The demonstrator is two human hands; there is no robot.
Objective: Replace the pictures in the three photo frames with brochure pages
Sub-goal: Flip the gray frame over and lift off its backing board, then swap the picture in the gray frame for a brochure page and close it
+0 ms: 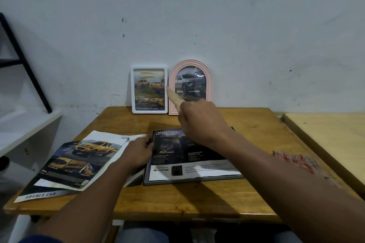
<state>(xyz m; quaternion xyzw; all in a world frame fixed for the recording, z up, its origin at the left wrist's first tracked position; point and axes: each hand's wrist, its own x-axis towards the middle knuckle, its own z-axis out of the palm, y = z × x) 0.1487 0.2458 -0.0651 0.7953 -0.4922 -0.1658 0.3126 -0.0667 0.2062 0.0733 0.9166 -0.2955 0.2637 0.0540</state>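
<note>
Now, left grip (138, 151) around grey frame (193, 179) edge.

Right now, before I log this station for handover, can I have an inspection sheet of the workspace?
Surface: brown wooden table.
Job's things: white rectangular photo frame and pink arched photo frame upright by the wall; grey flat photo frame under a dark brochure page; yellow-pickup brochure sheets left.
Clutter: red-and-white paper right.
Grippers: left hand at grey frame's edge, grip unclear; right hand raised, forefinger pointing.
Cables: nothing seen.
Surroundings: white shelf.
</note>
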